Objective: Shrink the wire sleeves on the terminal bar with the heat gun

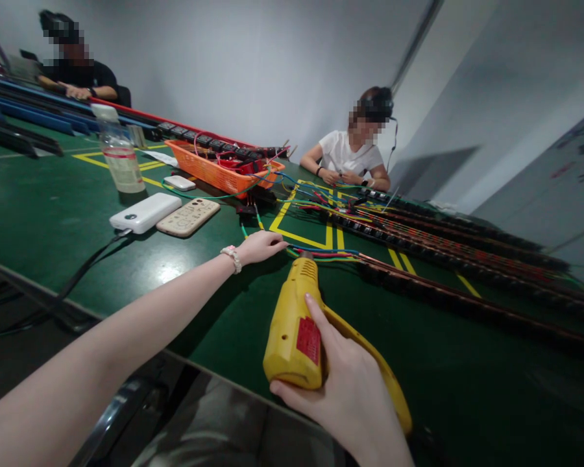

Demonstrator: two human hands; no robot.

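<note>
My right hand (343,370) is wrapped round a yellow heat gun (292,324) with a red label, its nozzle pointing away from me at a bundle of coloured wires (328,253). The left ends of those wires are pinched in my left hand (263,247), which wears a pale bracelet at the wrist. Blue, red, yellow and green strands run from my fingers to a long dark strip (418,285) on the right. The nozzle is close to the wires; I cannot tell whether it touches them. The exact wire ends are hidden by my fingers.
An orange basket (199,170) holding wires and red parts stands at the back. Left of it are a bottle (119,152), a white power bank (146,213) with a cable and a patterned phone (189,217). More wired strips (448,256) lie rightward. Two people sit across the green table (78,246).
</note>
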